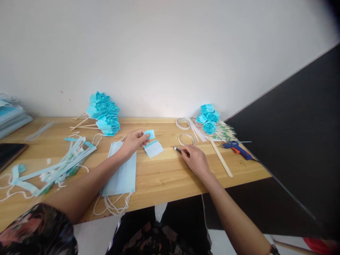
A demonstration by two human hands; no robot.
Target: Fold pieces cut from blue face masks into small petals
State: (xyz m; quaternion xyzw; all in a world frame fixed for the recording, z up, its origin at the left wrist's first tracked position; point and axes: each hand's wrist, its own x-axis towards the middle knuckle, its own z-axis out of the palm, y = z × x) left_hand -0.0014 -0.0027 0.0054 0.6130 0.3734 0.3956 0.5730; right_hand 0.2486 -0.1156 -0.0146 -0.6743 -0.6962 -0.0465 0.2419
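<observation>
My left hand (134, 141) pinches a small light-blue square of mask fabric (150, 134) just above the wooden table (164, 177). A larger cut piece of blue fabric (154, 148) lies flat right below it. My right hand (196, 160) rests on the table to the right, fingers closed around a thin dark tool (178, 150) whose tip points left; I cannot tell what tool it is. A stack of blue face masks (122, 173) lies under my left forearm, ear loops hanging over the front edge.
Blue fabric roses on sticks lie at the back left (104, 113) and back right (209, 120). Two tape rolls (186, 139), a blue glue gun (237, 148), a flat wooden stick (221, 159) and mask scraps (58, 166) are on the table. A dark panel (297, 141) stands right.
</observation>
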